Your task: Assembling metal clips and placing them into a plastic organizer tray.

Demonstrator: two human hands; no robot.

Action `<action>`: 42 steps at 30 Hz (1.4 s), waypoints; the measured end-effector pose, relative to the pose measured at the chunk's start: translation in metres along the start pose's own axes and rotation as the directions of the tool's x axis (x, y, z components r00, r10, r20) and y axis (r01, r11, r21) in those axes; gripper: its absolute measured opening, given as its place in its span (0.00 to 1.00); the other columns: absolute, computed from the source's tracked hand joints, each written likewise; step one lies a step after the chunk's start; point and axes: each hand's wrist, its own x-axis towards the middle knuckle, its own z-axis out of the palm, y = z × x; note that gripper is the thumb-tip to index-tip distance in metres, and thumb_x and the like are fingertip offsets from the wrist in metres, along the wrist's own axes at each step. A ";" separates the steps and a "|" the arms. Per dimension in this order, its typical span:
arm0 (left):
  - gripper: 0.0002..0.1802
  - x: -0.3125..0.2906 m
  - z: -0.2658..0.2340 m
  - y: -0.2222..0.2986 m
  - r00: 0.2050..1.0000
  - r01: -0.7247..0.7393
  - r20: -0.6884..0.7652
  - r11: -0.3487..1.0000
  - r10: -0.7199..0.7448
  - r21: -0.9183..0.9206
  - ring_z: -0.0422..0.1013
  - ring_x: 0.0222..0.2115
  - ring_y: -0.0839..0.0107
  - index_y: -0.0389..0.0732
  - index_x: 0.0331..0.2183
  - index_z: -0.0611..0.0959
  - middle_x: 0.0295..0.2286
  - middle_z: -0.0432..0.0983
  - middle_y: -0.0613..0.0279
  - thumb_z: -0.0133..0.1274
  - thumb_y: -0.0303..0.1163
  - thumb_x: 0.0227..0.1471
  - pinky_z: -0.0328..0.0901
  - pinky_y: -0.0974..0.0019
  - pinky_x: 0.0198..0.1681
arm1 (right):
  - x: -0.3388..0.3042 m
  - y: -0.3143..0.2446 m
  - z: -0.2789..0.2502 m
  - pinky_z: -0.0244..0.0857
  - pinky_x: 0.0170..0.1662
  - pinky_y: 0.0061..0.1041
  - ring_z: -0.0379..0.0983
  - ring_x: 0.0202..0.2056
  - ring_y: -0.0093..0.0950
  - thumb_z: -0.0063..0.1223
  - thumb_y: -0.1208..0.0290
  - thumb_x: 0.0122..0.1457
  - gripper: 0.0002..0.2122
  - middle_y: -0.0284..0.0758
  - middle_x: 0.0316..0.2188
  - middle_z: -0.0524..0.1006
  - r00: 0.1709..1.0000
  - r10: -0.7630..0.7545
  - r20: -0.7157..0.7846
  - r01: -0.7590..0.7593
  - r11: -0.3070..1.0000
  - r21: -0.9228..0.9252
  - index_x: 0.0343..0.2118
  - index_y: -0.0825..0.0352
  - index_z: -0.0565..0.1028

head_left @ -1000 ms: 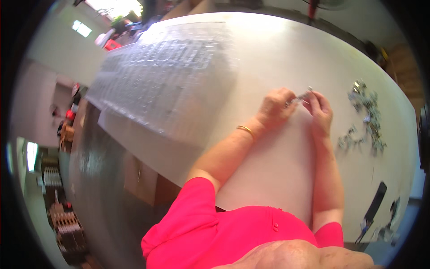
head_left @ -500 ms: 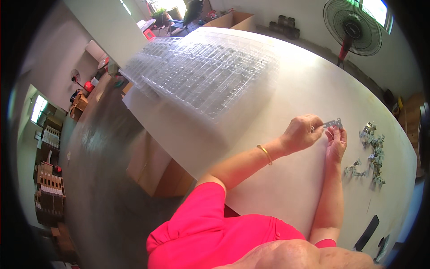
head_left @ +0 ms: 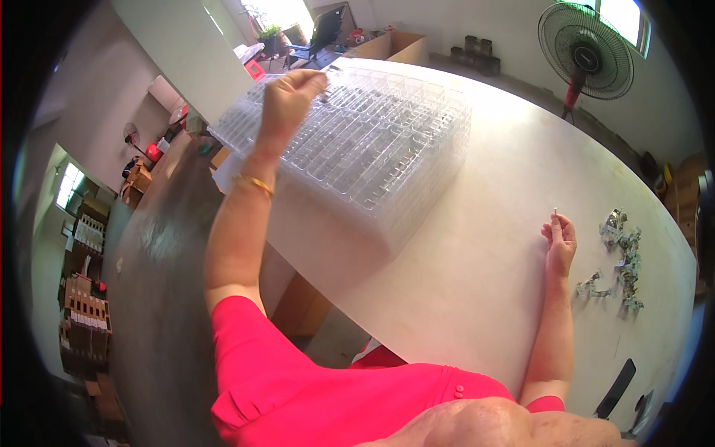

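Observation:
My left hand (head_left: pixel 290 104) is raised above the far left part of a stack of clear plastic trays (head_left: pixel 417 205). Its fingers are pinched on a small metal piece (head_left: pixel 325 97), mostly hidden and too blurred to make out its shape. Over the right side of the white table, my right hand (head_left: pixel 560 242) is closed, thumb and fingertips gripping a small pale pin-like part (head_left: pixel 555 212) that points upward. Just right of that hand lies a loose pile of small metal parts (head_left: pixel 629 257), with a few more metal parts (head_left: pixel 593 286) beside it.
The trays have rows of narrow compartments and stand on the white table (head_left: pixel 491 298). A black flat object (head_left: pixel 616 387) lies near the right edge. A standing fan (head_left: pixel 586 56) is beyond the table, and a cardboard box (head_left: pixel 298 305) sits below its left edge.
My hands were together at a perforated metal strip over the right of the table. The left has swung far left above the trays; the right stays near its place, holding a small part.

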 end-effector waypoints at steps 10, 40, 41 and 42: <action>0.11 0.130 -0.015 -0.140 0.970 0.202 -0.062 0.633 -0.236 0.747 0.79 0.34 0.56 0.44 0.25 0.89 0.28 0.83 0.54 0.58 0.40 0.40 0.71 0.61 0.41 | -0.002 0.011 0.000 0.64 0.31 0.13 0.69 0.28 0.14 0.54 0.71 0.64 0.04 0.25 0.27 0.75 0.996 -0.068 0.059 0.078 0.980 -0.181 0.39 0.62 0.77; 0.15 0.159 0.018 -0.190 0.926 0.061 0.096 0.398 -0.364 0.915 0.75 0.44 0.48 0.32 0.35 0.85 0.40 0.78 0.38 0.57 0.32 0.46 0.69 0.58 0.49 | -0.008 0.002 -0.001 0.67 0.33 0.16 0.70 0.30 0.15 0.51 0.75 0.65 0.05 0.27 0.34 0.76 0.997 0.015 0.077 -0.002 0.985 -0.173 0.41 0.65 0.77; 0.15 0.160 0.013 -0.194 0.928 0.062 0.093 0.393 -0.362 0.917 0.75 0.44 0.48 0.32 0.35 0.85 0.40 0.78 0.38 0.57 0.32 0.46 0.69 0.58 0.49 | -0.008 0.003 0.000 0.67 0.33 0.16 0.70 0.30 0.15 0.51 0.75 0.65 0.05 0.27 0.34 0.76 0.996 0.015 0.086 0.000 0.985 -0.174 0.41 0.65 0.77; 0.15 0.161 0.008 -0.198 0.923 0.096 0.076 0.417 -0.377 0.904 0.75 0.44 0.48 0.32 0.35 0.85 0.39 0.78 0.38 0.57 0.31 0.46 0.69 0.58 0.49 | -0.008 0.004 0.001 0.67 0.33 0.16 0.70 0.30 0.15 0.51 0.75 0.65 0.05 0.27 0.34 0.76 0.995 0.015 0.094 0.002 0.985 -0.174 0.41 0.65 0.77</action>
